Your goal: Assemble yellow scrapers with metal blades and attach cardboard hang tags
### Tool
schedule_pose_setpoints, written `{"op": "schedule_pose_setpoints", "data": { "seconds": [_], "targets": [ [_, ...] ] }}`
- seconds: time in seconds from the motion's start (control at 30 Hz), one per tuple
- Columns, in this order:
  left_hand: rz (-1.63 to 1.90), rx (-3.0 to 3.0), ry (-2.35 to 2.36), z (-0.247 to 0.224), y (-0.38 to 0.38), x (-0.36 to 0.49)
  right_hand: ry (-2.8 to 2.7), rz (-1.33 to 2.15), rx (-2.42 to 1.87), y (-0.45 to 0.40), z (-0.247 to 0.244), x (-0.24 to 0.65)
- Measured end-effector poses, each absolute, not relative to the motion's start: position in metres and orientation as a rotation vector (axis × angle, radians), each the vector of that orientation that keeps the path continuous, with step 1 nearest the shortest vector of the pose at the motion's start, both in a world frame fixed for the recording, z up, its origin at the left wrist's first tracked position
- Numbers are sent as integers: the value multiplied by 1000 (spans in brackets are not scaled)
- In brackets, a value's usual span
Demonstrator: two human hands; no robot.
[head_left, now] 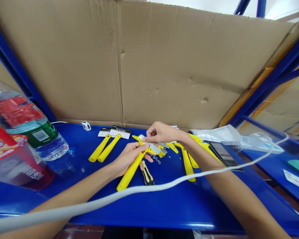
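Note:
My left hand [127, 154] is closed around a yellow scraper [131, 172], its long handle pointing down toward the front of the table. A flat metal blade [153, 148] lies across the scraper's head. Over that head my right hand [161, 132] is bent in a pinch; whatever its fingertips hold is too small to make out. A screwdriver [148, 174] with a yellow and black handle lies just below the hands. Several small nuts or screws [157, 160] are scattered beside the fingers, near more yellow pieces and blades [173, 146].
Two yellow handled tools [106, 149] with black and white cards lie left. More yellow handles [186, 162] and a phone [224, 154] are right. A bottle [37, 126] and cup [22, 166] stand far left. A white cable [179, 181] crosses in front. Cardboard [164, 66] closes the back.

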State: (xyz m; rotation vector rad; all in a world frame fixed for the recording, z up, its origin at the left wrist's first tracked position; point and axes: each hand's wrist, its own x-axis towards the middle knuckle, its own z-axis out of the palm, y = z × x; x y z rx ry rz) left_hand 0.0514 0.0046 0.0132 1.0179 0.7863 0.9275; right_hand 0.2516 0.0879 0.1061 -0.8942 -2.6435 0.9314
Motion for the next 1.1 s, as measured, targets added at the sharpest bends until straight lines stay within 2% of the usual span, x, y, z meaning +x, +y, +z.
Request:
{"op": "schedule_pose_setpoints", "data": {
  "seconds": [0.17,0.33,0.53,0.87,1.1],
  "targets": [
    [926,996,809,22,0,53,-2484,898,-963,75,87,256],
    [999,986,870,28,-2,54,-2314,438,-1152,74,49,284],
    [1093,1000,882,30,2,52,-2387,215,-1272,78,11,308],
    [1163,969,909,30,3,51,-2485,177,-1312,70,8,294],
    [1130,911,947,31,1,55,-2304,345,-1394,71,5,291]
  ]
}}
